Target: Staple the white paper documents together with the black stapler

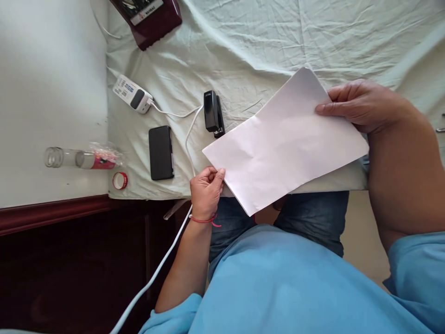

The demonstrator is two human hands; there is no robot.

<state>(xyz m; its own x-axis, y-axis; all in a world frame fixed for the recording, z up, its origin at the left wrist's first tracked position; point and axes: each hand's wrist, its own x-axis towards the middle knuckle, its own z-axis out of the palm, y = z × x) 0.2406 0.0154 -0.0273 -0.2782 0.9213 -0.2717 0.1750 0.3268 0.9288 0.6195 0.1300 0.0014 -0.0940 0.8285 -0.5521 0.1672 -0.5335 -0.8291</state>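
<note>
Here the person sits at the edge of a surface covered with a pale green cloth (264,41), holding a white sheet of paper (285,144) between both hands. The sheet lies tilted, one corner pointing away from the person and the opposite corner hanging over the cloth's near edge above the lap.

The left hand (206,190) is curled nearly into a fist at the sheet's near left corner; its thumb and bent fingers (218,175) pinch the paper's edge, so the paper starts right at the fingertips and spreads away from them to the right. A red string circles that wrist.

The right hand (361,104) grips the far right edge. Its thumb (330,110) lies flat on top of the sheet, pointing left, while the other fingers fold around the edge; whether they press the underside I cannot tell, as the paper hides them.

Just beyond the sheet's left side stands a black stapler (212,112), near but not touching it. Farther left a black phone (161,152) lies flat on the cloth, and a white power adapter (133,94) with its white cable (189,139) runs past the left hand and down off the edge. On the bare white tabletop to the left lie a clear bottle (79,157) on its side and a small roll of red tape (120,180).
</note>
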